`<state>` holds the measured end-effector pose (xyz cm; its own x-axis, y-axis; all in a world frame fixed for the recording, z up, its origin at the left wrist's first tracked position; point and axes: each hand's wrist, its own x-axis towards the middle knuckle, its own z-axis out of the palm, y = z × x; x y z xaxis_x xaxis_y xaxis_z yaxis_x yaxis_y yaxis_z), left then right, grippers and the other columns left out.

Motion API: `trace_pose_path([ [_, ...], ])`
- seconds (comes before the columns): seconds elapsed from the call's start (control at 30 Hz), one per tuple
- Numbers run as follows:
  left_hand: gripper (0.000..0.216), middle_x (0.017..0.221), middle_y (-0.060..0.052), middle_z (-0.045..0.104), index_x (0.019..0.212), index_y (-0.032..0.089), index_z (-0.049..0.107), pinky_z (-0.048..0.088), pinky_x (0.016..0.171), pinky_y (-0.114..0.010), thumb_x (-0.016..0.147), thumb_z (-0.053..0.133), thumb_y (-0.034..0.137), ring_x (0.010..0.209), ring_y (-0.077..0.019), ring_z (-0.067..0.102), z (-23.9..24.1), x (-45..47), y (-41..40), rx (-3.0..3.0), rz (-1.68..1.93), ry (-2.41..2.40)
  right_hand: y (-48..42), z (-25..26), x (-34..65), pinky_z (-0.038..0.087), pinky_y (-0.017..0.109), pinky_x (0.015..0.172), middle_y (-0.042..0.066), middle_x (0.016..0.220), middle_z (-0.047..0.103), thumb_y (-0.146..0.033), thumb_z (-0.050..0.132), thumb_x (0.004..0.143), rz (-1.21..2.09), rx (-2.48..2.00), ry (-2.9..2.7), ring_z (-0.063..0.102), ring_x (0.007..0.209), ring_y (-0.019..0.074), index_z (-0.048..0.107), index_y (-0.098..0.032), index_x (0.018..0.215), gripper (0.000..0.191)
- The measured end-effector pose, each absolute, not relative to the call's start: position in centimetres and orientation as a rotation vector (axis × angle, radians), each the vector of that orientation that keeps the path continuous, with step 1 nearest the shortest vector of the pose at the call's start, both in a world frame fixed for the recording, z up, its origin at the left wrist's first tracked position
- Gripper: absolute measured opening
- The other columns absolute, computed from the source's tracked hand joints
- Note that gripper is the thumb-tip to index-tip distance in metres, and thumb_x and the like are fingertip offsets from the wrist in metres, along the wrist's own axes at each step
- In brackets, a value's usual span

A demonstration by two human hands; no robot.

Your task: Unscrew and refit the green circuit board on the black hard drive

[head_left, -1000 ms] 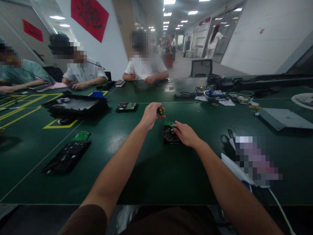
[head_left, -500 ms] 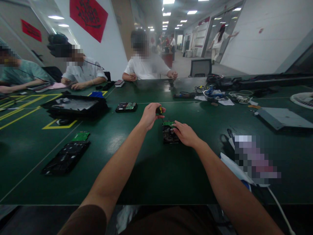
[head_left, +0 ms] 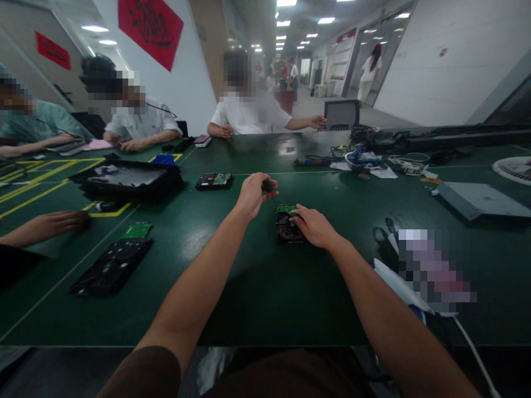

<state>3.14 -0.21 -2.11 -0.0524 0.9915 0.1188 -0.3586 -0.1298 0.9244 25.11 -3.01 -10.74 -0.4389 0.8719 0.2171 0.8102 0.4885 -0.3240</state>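
While the right hand [head_left: 316, 228] lies flat, fingers spread, on the hard drive [head_left: 287, 231] on the green table [head_left: 257, 287], likely steadying it, the left hand [head_left: 251, 194] pinches a small screwdriver [head_left: 269, 186] upright; its tip points down at the drive's circuit board [head_left: 285, 209].

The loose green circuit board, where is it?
In the head view, the small flat green circuit board lies on the left side of the dark green table, just beyond the long black plastic panel.

Dark green surface [head_left: 265, 287] with yellow line markings [head_left: 45, 185]; black hard drive [head_left: 288, 228] bearing a green circuit board [head_left: 286, 209]; red wall poster [head_left: 150, 27].
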Motion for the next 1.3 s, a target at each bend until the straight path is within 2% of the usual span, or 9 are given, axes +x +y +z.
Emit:
trace_pose_path([
  [0.2, 0.017, 0.09, -0.008, 0.065, 0.078, 0.017, 0.068, 0.055, 0.059, -0.026, 0.079, 0.063, 0.033, 0.083, -0.018, 0.061, -2.16, 3.05, -0.12, 1.167, 1.491, 0.986, -2.97, -10.82, 25.19, 0.042, 0.051, 0.113, 0.009, 0.158, 0.049, -0.05, 0.035, 0.108, 0.256, -1.408, -2.373, 0.053, 0.138, 0.0307, 0.059, -0.024, 0.141, 0.048],
  [0.3, 0.019, 0.089, -0.008, 0.066, 0.085, 0.017, 0.067, 0.055, 0.059, -0.028, 0.079, 0.065, 0.034, 0.081, -0.0191, 0.063, -2.15, 3.13, -0.31, 1.141, 1.43, 0.936, -3.03, -10.77, 25.2, 0.041, 0.05, 0.113, 0.01, 0.159, 0.048, -0.049, 0.035, 0.108, 0.257, -1.393, -2.376, 0.053, 0.138, 0.0308, 0.059, -0.023, 0.141, 0.049],
  [0.4, 0.02, 0.085, -0.008, 0.069, 0.091, 0.017, 0.064, 0.057, 0.062, -0.031, 0.079, 0.065, 0.034, 0.079, -0.0197, 0.065, -2.13, 3.22, -0.41, 1.067, 1.42, 0.883, -3.13, -10.67, 25.18, 0.041, 0.051, 0.113, 0.011, 0.158, 0.048, -0.049, 0.035, 0.108, 0.264, -1.395, -2.376, 0.052, 0.139, 0.0316, 0.058, -0.021, 0.142, 0.049],
  [0.5, 0.017, 0.083, -0.007, 0.068, 0.087, 0.017, 0.063, 0.058, 0.068, -0.032, 0.079, 0.063, 0.032, 0.079, -0.0183, 0.065, -2.07, 3.13, -0.29, 1.026, 1.458, 0.874, -3.21, -10.58, 25.13, 0.041, 0.051, 0.113, 0.011, 0.159, 0.048, -0.049, 0.034, 0.108, 0.26, -1.399, -2.377, 0.052, 0.138, 0.0318, 0.058, -0.022, 0.142, 0.05],
  [0.67, 0.016, 0.084, -0.007, 0.067, 0.08, 0.016, 0.066, 0.057, 0.065, -0.029, 0.078, 0.063, 0.031, 0.077, -0.017, 0.063, -1.89, 2.86, -0.22, 1.051, 1.444, 0.934, -3.23, -10.48, 25.08, 0.041, 0.051, 0.113, 0.012, 0.158, 0.049, -0.049, 0.035, 0.108, 0.259, -1.405, -2.377, 0.054, 0.136, 0.0327, 0.059, -0.021, 0.141, 0.05],
  [0.87, 0.018, 0.08, -0.008, 0.068, 0.087, 0.016, 0.062, 0.06, 0.069, -0.035, 0.079, 0.064, 0.032, 0.077, -0.0199, 0.066, -2.1, 3.03, -0.23, 0.974, 1.457, 0.857, -3.11, -10.69, 25.06, 0.042, 0.05, 0.113, 0.011, 0.158, 0.049, -0.047, 0.035, 0.109, 0.237, -1.395, -2.382, 0.053, 0.138, 0.031, 0.059, -0.021, 0.141, 0.048],
  [1.07, 0.018, 0.081, -0.006, 0.063, 0.079, 0.016, 0.068, 0.056, 0.061, -0.027, 0.078, 0.065, 0.033, 0.074, -0.0163, 0.06, -1.96, 2.88, -0.17, 1.118, 1.489, 0.966, -2.97, -10.98, 25.19, 0.042, 0.05, 0.112, 0.011, 0.158, 0.049, -0.049, 0.035, 0.108, 0.225, -1.381, -2.374, 0.053, 0.137, 0.032, 0.06, -0.021, 0.14, 0.049],
  [1.3, 0.02, 0.084, -0.007, 0.068, 0.092, 0.017, 0.064, 0.057, 0.063, -0.031, 0.078, 0.066, 0.031, 0.08, -0.02, 0.066, -1.9, 3.19, -0.55, 1.034, 1.434, 0.878, -2.9, -11.08, 25.3, 0.04, 0.052, 0.113, 0.01, 0.159, 0.048, -0.051, 0.034, 0.108, 0.276, -1.383, -2.363, 0.051, 0.139, 0.0322, 0.058, -0.023, 0.143, 0.051],
])
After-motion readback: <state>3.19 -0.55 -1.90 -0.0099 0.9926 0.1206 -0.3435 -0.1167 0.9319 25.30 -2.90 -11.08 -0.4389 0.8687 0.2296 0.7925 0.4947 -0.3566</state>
